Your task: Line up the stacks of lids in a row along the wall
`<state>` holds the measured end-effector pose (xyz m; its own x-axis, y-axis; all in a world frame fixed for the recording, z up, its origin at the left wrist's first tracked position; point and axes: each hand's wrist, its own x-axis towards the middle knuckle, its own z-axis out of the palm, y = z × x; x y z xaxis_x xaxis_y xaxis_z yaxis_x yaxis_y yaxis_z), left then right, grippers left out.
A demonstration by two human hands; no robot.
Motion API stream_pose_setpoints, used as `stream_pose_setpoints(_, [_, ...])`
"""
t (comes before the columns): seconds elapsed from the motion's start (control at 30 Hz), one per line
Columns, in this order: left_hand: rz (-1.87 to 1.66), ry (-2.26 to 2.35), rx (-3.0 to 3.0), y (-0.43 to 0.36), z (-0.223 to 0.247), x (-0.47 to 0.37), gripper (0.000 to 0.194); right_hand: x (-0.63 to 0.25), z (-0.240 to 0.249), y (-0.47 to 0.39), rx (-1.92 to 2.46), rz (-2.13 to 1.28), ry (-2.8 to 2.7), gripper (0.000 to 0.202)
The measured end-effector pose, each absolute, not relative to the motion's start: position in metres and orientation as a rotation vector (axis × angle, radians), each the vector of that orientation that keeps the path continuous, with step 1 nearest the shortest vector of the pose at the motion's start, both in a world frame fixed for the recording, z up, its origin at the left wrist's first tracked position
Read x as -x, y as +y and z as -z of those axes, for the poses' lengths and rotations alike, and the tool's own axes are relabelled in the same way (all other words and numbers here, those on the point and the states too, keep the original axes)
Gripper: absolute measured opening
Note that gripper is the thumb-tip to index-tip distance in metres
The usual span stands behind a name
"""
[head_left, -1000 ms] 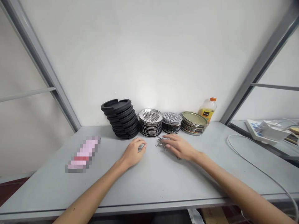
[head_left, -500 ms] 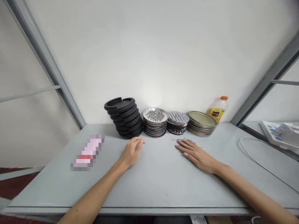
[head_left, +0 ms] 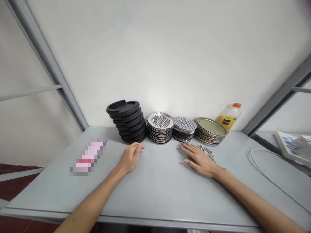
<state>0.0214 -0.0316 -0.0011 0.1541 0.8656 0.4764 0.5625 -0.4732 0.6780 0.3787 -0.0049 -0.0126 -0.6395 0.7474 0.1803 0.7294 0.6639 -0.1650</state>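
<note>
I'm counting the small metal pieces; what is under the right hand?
Several small metal pieces show along the far side of the right hand; anything directly beneath it is covered.

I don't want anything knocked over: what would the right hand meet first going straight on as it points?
The right hand would probably meet the shorter grater-topped stack first, though the taller grater-topped stack lies slightly leftward; depth is unclear.

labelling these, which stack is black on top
The tall leftmost stack of black discs; both grater stacks are silver on top, the rightmost stack greenish-gold.
</note>
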Motion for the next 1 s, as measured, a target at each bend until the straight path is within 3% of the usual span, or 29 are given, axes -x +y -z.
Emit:
stream_pose_setpoints(0.4, [-1.215,1.265,-2.133,-0.036,0.002,-0.028,0.038,-0.407,0.034,0.006,1.254,-0.002,-2.31,0.032])
stream_pose_setpoints(0.77, [-1.133,1.259,-2.304,-0.034,0.008,-0.035,0.021,-0.407,0.03,0.006,1.277,0.225,-2.113,0.025])
stream_pose_setpoints(1.0, [-1.17,1.343,-2.249,-0.027,0.008,-0.026,0.021,-0.319,-0.005,-0.006,1.137,-0.141,-2.177,0.024])
